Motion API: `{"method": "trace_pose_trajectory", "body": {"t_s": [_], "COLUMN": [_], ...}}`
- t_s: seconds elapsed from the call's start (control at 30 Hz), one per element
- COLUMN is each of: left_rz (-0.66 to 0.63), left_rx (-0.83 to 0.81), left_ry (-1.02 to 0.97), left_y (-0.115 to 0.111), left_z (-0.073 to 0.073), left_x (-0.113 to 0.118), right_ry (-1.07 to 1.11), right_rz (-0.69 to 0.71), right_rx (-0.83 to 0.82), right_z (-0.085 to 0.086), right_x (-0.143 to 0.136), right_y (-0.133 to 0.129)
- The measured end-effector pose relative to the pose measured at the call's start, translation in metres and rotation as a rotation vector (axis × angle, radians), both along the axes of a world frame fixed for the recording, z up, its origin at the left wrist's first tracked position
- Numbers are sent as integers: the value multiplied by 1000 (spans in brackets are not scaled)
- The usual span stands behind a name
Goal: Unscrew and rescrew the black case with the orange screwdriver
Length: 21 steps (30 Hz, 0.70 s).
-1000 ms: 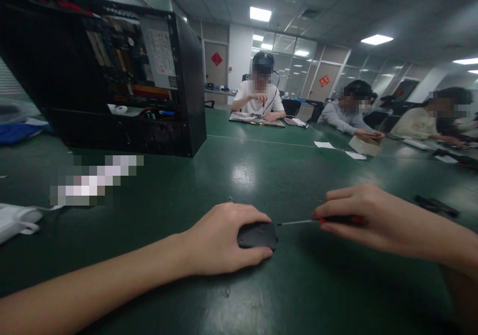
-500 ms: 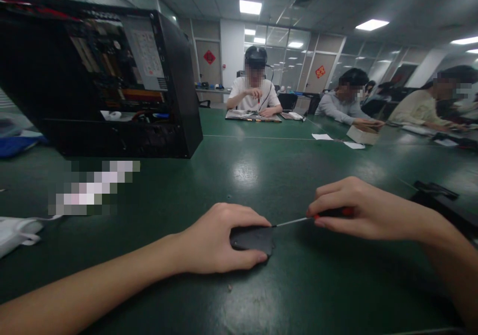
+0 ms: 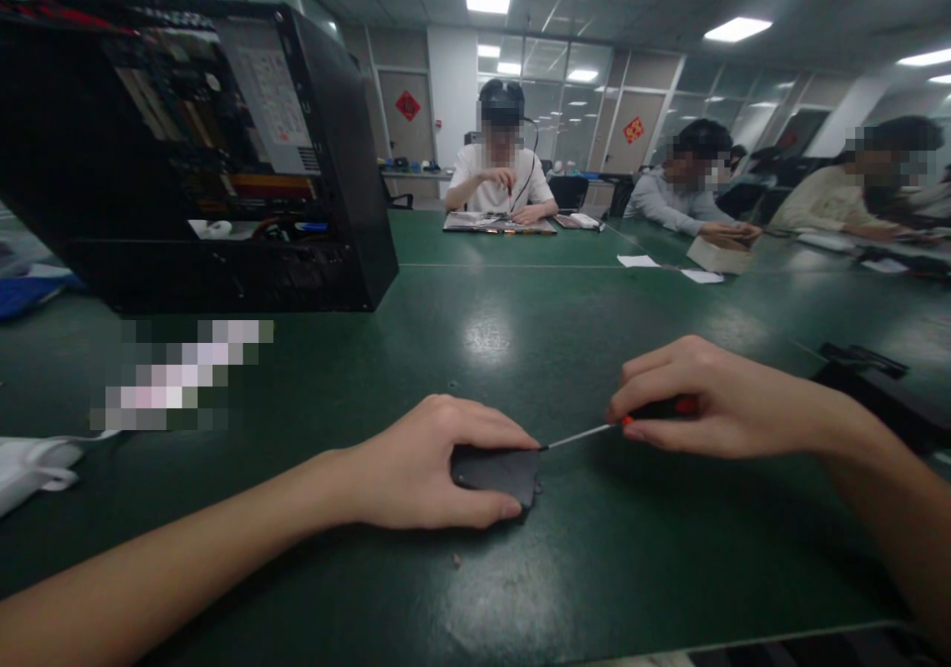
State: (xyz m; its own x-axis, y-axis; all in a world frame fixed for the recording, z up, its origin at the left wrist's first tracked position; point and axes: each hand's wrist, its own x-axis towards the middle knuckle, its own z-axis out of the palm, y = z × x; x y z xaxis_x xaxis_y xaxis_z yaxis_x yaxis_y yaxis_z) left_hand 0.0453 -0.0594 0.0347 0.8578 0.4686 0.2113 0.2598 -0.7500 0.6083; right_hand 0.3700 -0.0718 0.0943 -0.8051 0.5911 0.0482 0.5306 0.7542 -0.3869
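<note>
My left hand (image 3: pixel 423 469) is closed around a dark grey, flat, box-like part (image 3: pixel 499 477) on the green table, thumb on the near edge and fingers along the far edge. Its exact kind I cannot make out. In my right hand (image 3: pixel 690 399) is a screwdriver (image 3: pixel 580 436) with a red and black handle, held almost level. The dark tip of its shaft meets the part's far right corner, close to my left fingertips. Most of the handle is hidden by my fingers.
An open black computer case (image 3: pixel 327 201) stands at the left. A white strap-like item (image 3: pixel 34 469) lies at the left edge, a black object (image 3: pixel 877 389) at the right. Across the green table (image 3: pixel 475 300), a person (image 3: pixel 501 166) works with a tool; others sit to the right.
The whole view has shifted slightly, and the table's near edge now shows at the bottom right. Both hands keep their grips, and the screwdriver tip stays at the part's corner.
</note>
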Motion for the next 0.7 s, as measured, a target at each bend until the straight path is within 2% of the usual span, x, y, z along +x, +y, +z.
{"method": "trace_pose_trajectory", "body": {"t_s": [0.7], "left_rz": [9], "left_rx": [19], "left_ry": [-30], "left_y": [0], "left_z": [-5], "left_x": [2], "right_ry": [-5], "right_rz": [22], "right_rx": [23], "right_z": [-1], "right_x": [-1], "right_y": [-5]}}
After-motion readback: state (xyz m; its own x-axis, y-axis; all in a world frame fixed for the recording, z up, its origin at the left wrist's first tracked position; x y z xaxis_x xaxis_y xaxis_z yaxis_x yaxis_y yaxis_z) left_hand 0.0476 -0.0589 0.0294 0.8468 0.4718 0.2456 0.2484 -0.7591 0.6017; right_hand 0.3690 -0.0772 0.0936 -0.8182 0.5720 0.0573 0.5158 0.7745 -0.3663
